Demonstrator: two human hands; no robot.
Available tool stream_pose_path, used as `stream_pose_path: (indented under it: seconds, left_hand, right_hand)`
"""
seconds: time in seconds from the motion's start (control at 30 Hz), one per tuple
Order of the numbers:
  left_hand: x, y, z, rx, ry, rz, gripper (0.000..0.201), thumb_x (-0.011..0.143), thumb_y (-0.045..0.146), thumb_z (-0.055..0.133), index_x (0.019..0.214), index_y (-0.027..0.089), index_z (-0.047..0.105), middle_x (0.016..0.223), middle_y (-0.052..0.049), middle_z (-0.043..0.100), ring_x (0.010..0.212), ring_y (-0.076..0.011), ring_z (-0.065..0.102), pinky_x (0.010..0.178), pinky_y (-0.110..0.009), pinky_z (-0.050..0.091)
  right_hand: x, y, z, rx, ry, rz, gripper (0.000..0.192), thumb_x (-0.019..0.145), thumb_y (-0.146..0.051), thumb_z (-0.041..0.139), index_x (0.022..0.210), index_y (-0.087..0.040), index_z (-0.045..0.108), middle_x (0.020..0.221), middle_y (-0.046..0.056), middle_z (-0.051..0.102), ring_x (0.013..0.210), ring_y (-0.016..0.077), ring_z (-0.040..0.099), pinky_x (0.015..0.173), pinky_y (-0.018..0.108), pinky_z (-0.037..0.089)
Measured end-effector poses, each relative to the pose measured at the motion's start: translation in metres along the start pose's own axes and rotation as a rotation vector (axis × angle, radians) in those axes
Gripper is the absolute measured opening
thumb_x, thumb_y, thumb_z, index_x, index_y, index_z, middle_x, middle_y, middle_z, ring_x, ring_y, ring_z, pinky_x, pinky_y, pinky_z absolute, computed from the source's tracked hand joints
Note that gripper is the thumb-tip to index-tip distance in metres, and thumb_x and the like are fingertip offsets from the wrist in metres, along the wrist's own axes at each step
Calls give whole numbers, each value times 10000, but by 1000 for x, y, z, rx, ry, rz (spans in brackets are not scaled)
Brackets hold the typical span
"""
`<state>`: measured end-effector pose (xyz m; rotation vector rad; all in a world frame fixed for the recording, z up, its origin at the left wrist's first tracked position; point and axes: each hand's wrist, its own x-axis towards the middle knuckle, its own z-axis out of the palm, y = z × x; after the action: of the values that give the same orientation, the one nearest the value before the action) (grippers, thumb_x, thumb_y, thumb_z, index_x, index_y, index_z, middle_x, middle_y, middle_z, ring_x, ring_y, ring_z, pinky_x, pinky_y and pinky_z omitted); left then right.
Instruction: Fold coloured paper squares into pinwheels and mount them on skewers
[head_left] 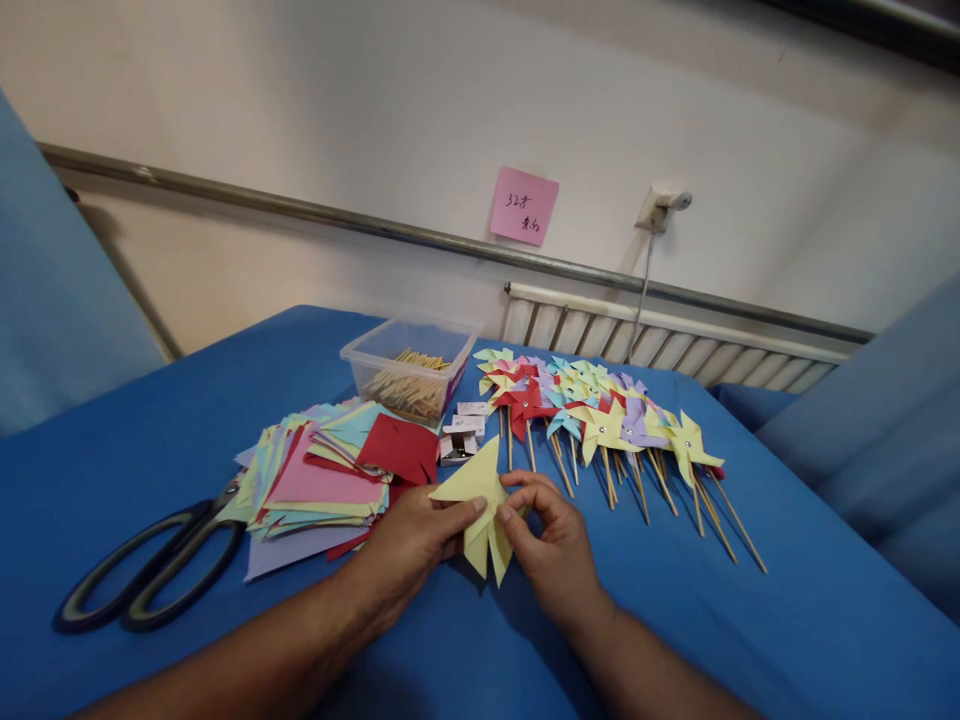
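On the blue table (pixel 150 430), both hands pinch a yellow paper piece (pixel 480 505) partly folded into points. The left hand (pixel 409 545) clamps thumb and forefinger on its left flaps, steadying it; the right hand (pixel 551 545) nips the centre, apparently to keep the folds gathered. Just beside, left, lies a stack of coloured squares (pixel 322 480) with scissors (pixel 157 570). Finished pinwheels (pixel 600 420) are ranked behind, beside a tub of sticks (pixel 409 375).

I sit at a craft table (pixel 150 440) in a plain room: blue cloth, stacked coloured paper (pixel 315 480), scissors (pixel 150 570), a row of finished pinwheels (pixel 592 410), a radiator (pixel 675 340) and pink note (pixel 523 205) on the far wall.
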<state>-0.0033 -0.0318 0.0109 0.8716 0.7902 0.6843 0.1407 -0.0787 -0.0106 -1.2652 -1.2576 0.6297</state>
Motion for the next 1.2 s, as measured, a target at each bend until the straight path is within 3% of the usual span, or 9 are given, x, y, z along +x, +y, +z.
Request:
stream_pose_path:
  seconds: [0.3,0.47,0.7,0.87,1.03,1.1,1.2]
  left_hand:
    - [-3,0,1,59,-2,-19,263,732,364,657,835,122,661,723,-55,673,667,-173,611,654,-290,481]
    - [-2,4,-2,246,22,-11,273,724,413,632,708,141,625,587,2,591,550,-132,528,540,-239,410]
    - [0,5,-6,433,0,28,309,731,454,589,690,148,619,585,7,576,565,-150,519,542,-240,388]
    - [-3,9,-2,471,-24,53,287,730,426,601,737,145,663,663,-16,645,631,-177,566,584,-246,410]
    - [-5,12,4,447,25,82,193,653,340,678,719,158,674,626,10,653,579,-159,563,544,-231,408]
    - [-6,13,5,437,35,62,170,654,323,672,718,165,677,629,8,661,585,-168,581,546,-236,419]
    - [-6,15,4,441,50,45,183,660,310,661,776,171,692,661,-7,683,651,-204,622,577,-256,447]
  right_hand:
    - [-3,-3,1,-7,-1,-48,77,757,-135,572,697,-182,578,989,63,608,965,191,571,874,329,409]
    - [-3,-1,0,-17,-6,-65,83,753,-135,575,687,-184,570,986,62,607,959,188,573,860,323,414]
    - [-1,-1,-1,-24,4,-69,73,755,-143,577,695,-185,575,971,62,610,940,183,580,856,317,420]
    - [-1,-2,0,-10,9,-67,72,761,-156,575,695,-186,573,953,65,611,919,183,583,826,311,435]
    - [-3,-3,0,12,-5,-81,73,760,-189,589,687,-188,583,951,67,617,930,194,579,836,324,437]
    - [-4,-5,0,77,-5,-13,45,781,-232,586,777,-188,599,998,74,618,946,201,583,829,328,450]
    - [-4,-6,0,294,-10,131,254,806,-311,584,1032,-202,549,1061,82,625,966,210,599,825,342,475]
